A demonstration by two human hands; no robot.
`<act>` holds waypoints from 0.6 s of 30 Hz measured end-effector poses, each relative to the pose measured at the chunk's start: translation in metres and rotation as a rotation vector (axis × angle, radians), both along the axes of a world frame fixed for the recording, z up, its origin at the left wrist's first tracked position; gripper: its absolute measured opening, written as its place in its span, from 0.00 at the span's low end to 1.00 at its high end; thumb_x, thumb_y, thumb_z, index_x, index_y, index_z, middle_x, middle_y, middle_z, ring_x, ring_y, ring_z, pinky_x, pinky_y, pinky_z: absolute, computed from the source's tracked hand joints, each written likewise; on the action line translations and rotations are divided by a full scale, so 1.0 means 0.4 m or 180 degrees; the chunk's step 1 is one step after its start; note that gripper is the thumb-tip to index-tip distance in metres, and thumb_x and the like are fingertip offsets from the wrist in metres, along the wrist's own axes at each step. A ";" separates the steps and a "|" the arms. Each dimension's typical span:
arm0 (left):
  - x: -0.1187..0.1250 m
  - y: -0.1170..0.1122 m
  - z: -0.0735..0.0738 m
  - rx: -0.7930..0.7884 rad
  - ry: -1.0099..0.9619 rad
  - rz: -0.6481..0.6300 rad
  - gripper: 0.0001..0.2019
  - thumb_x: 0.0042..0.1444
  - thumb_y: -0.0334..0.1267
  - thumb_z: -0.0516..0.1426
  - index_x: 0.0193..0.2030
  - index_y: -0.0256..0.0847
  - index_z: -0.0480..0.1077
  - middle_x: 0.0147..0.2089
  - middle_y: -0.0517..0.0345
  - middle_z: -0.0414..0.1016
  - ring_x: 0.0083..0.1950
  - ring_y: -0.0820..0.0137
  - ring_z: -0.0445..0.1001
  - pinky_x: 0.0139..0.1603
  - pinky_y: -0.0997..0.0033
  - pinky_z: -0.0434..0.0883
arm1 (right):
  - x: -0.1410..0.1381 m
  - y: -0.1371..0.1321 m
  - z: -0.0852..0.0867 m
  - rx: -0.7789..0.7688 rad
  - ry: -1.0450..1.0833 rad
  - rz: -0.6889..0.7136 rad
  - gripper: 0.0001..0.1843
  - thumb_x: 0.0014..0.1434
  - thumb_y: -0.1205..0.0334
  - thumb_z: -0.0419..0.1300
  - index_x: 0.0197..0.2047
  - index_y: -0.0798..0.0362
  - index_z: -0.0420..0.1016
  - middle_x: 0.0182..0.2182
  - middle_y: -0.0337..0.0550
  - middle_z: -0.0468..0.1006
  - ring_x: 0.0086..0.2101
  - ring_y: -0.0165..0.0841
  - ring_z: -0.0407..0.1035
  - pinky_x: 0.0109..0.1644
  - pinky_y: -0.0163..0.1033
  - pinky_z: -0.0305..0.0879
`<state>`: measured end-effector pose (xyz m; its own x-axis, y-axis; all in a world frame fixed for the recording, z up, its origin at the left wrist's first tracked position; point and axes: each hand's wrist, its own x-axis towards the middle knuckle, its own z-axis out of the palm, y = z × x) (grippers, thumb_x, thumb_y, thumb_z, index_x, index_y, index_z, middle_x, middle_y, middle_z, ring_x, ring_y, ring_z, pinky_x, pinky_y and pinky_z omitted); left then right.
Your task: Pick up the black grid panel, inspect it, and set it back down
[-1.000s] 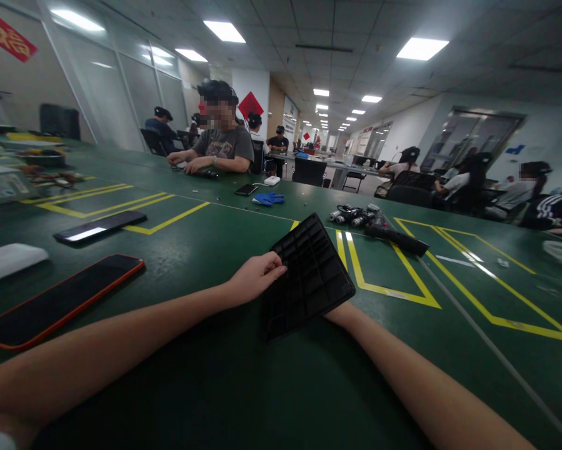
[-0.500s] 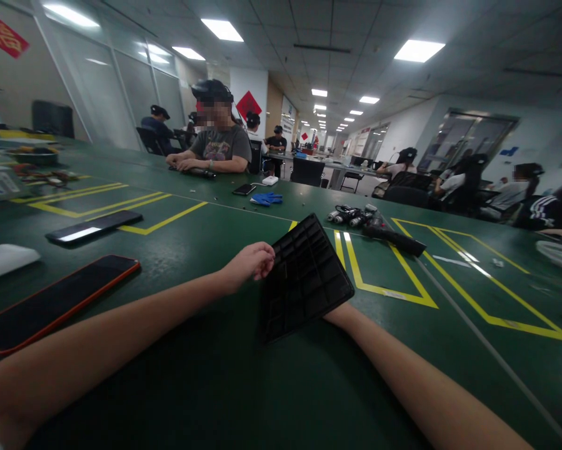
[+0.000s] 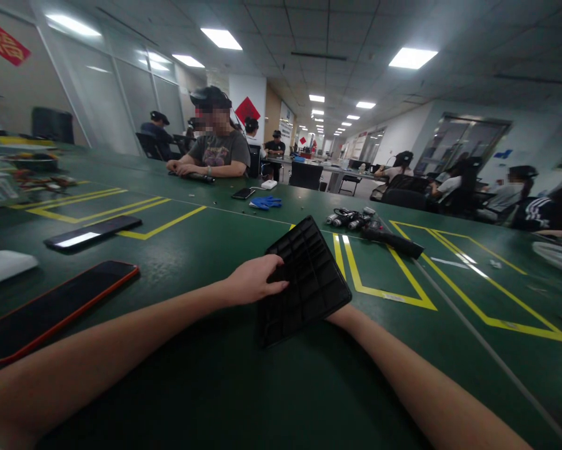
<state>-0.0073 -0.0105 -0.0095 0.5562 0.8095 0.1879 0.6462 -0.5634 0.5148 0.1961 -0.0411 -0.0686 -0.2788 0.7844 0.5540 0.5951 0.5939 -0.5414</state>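
A black tray (image 3: 309, 275) divided into many small compartments is held tilted above the green table, its compartment side facing me. My right hand (image 3: 337, 314) supports it from behind at the lower right; the fingers are hidden by the tray and only the wrist area shows. Over the tray's left part reaches my left hand (image 3: 257, 278), thumb and forefinger apart at the compartments. Nothing can be made out between those fingers. What lies in the dark compartments is too dim to tell.
At left on the green table (image 3: 191, 387) lie an orange-edged phone (image 3: 65, 306), a black phone (image 3: 93, 232) and a white object (image 3: 6, 267). Beyond the tray are a blue glove (image 3: 265, 202), metal-ended cables (image 3: 349, 217) and a black tube-like object (image 3: 393, 241). A person (image 3: 215, 144) sits opposite.
My left hand has moved right onto the tray's face, and its curled fingers have spread apart. The tray and my right arm have barely shifted.
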 end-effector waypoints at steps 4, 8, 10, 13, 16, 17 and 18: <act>-0.059 0.106 0.030 0.0371 0.0316 0.0506 0.22 0.47 0.49 0.57 0.46 0.41 0.65 0.43 0.50 0.70 0.44 0.60 0.68 0.41 0.69 0.61 | 0.066 0.038 0.040 -0.0143 -0.0565 -0.0430 0.25 0.54 0.61 0.54 0.56 0.49 0.62 0.47 0.46 0.72 0.48 0.41 0.64 0.53 0.51 0.59; -0.176 0.242 0.051 0.0563 0.0919 0.1126 0.21 0.49 0.50 0.55 0.45 0.38 0.66 0.47 0.45 0.70 0.47 0.56 0.68 0.40 0.68 0.62 | 0.189 0.067 0.073 -0.0459 -0.1139 -0.1775 0.28 0.54 0.59 0.55 0.59 0.55 0.59 0.49 0.53 0.71 0.50 0.45 0.60 0.54 0.51 0.55; -0.235 0.295 0.049 0.0451 0.1149 0.1303 0.20 0.48 0.51 0.56 0.41 0.37 0.67 0.47 0.43 0.70 0.47 0.53 0.68 0.37 0.68 0.62 | 0.239 0.071 0.071 -0.0703 -0.1414 -0.2198 0.26 0.56 0.58 0.53 0.58 0.56 0.61 0.49 0.56 0.70 0.51 0.48 0.59 0.52 0.53 0.56; -0.293 0.341 0.043 0.0193 0.1311 0.1471 0.18 0.46 0.51 0.57 0.35 0.37 0.68 0.42 0.43 0.72 0.44 0.53 0.70 0.36 0.68 0.62 | 0.275 0.067 0.060 -0.1040 -0.1696 -0.2423 0.24 0.57 0.56 0.51 0.56 0.53 0.64 0.49 0.56 0.69 0.50 0.52 0.59 0.49 0.58 0.57; -0.303 0.347 0.055 0.0129 0.1194 0.1484 0.17 0.45 0.50 0.59 0.32 0.35 0.68 0.37 0.44 0.72 0.40 0.54 0.70 0.37 0.66 0.63 | 0.263 0.058 0.067 -0.1068 -0.1814 -0.2507 0.24 0.57 0.53 0.50 0.56 0.51 0.63 0.53 0.56 0.66 0.53 0.56 0.55 0.50 0.68 0.52; -0.296 0.338 0.064 0.0269 0.1049 0.1478 0.16 0.47 0.48 0.58 0.32 0.34 0.68 0.36 0.44 0.71 0.41 0.54 0.70 0.39 0.65 0.64 | 0.251 0.055 0.075 -0.0986 -0.1849 -0.2551 0.25 0.56 0.52 0.50 0.56 0.51 0.63 0.55 0.56 0.64 0.55 0.58 0.52 0.50 0.71 0.48; -0.284 0.323 0.074 0.0479 0.0869 0.1473 0.15 0.51 0.45 0.55 0.33 0.32 0.68 0.36 0.44 0.71 0.43 0.55 0.69 0.42 0.64 0.64 | 0.235 0.050 0.086 -0.0865 -0.1877 -0.2581 0.27 0.56 0.52 0.50 0.57 0.52 0.62 0.57 0.56 0.61 0.57 0.58 0.48 0.51 0.73 0.44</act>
<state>-0.1208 0.1188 0.0199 0.1937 0.9562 0.2193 0.9423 -0.2435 0.2297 0.2900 -0.0209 -0.0343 0.2189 0.9355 0.2773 0.9753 -0.2015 -0.0903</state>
